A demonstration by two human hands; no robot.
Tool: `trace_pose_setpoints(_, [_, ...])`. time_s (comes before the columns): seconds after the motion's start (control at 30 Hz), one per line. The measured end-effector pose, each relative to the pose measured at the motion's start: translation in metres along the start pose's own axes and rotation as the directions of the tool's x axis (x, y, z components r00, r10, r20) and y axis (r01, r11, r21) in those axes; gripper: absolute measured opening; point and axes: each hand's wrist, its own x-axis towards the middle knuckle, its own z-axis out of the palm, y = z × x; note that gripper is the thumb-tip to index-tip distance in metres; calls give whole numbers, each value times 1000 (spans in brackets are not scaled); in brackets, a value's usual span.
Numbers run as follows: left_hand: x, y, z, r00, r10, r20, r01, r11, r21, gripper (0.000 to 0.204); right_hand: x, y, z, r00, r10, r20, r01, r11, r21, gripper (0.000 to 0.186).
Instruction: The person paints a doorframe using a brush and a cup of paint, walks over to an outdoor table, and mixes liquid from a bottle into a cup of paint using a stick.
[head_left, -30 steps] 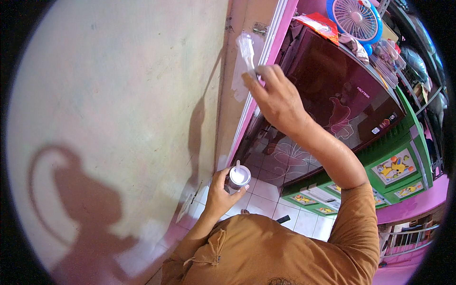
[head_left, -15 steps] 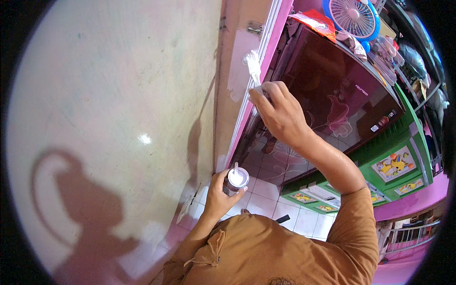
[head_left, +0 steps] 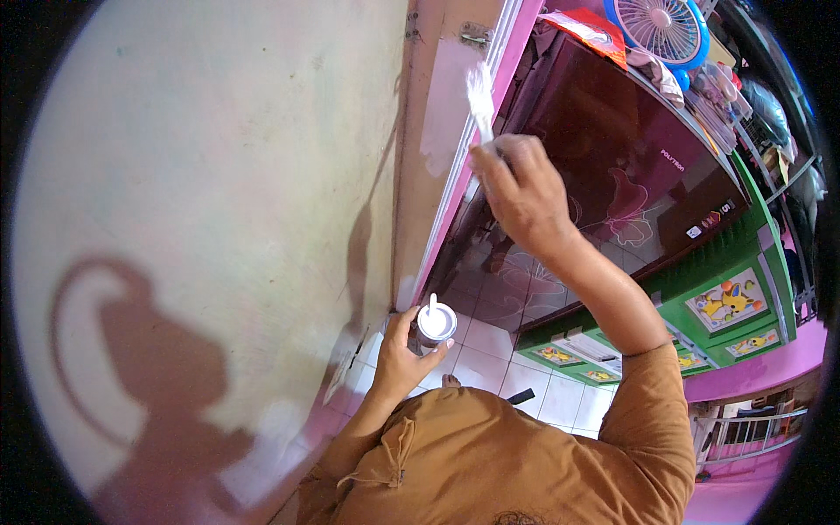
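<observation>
My right hand (head_left: 523,192) is closed on a paintbrush (head_left: 481,96) with white bristles, raised at the door frame (head_left: 416,192) beside a white-painted patch (head_left: 442,140). Below, my left hand (head_left: 405,359) grips a small cup (head_left: 437,325) of white paint with a pale stick standing in it. The frame carries a metal hinge (head_left: 475,35) near the top and has white and pink edging.
A pale panel (head_left: 201,175) with shadows fills the left. To the right stand a dark glossy refrigerator (head_left: 604,149) with items and a blue fan (head_left: 661,26) on top, a green cabinet (head_left: 717,289) with cartoon panels, and a metal rack (head_left: 792,179). White floor tiles (head_left: 490,350) lie below.
My right hand moved down between the first and middle frames, then back up slightly and a little rightward with the brush. My left hand and cup barely moved.
</observation>
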Motion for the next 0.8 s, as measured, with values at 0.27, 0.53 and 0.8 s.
trace_pose_setpoints(0.27, [0,4,-7,1000,13,8,-13,1000,22,69,-23,-18,7,996,-19,89,10,995,102,45])
trace_pose_setpoints(0.53, [-6,-7,-8,999,35,11,-35,999,-16,68,-67,-38,42,939,-6,345,-51,986,156,45])
trace_pose_setpoints(0.8, [-11,-15,-10,1000,15,7,-15,999,-29,68,-22,-13,38,987,78,139,-98,985,144,34])
